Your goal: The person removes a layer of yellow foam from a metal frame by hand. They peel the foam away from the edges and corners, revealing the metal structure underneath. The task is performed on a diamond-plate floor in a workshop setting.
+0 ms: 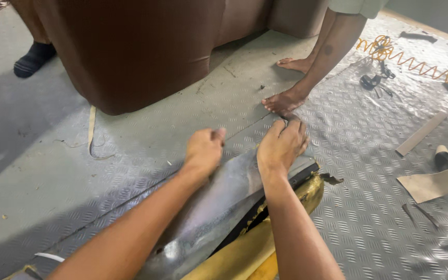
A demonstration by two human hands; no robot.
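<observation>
Head view: both hands on a long padded piece w/ grey shiny cover (219,207) over yellow foam (245,254), lying diagonally on the floor. Left hand (203,150) is a loose fist, fingers curled, pinching the cover's far edge near the thumb. Right hand (281,145) has fingers bent together, tips gripping the cover's end corner.

Progress, judged: cover lies smooth over most of the top; foam and a black edge strip (265,199) still exposed along the right side and torn end, so wrapping looks partly done, side + end left.

Surface: grey checker-plate floor mat (369,207), some under clear plastic sheet. Workshop-type room: brown upholstered sofa body (130,52) behind, another person's bare feet (286,98) just beyond the hands, a socked foot (33,59) top left. Orange coiled air hose (416,62), cardboard scraps (429,184), a wood strip (421,134) lie at right.
</observation>
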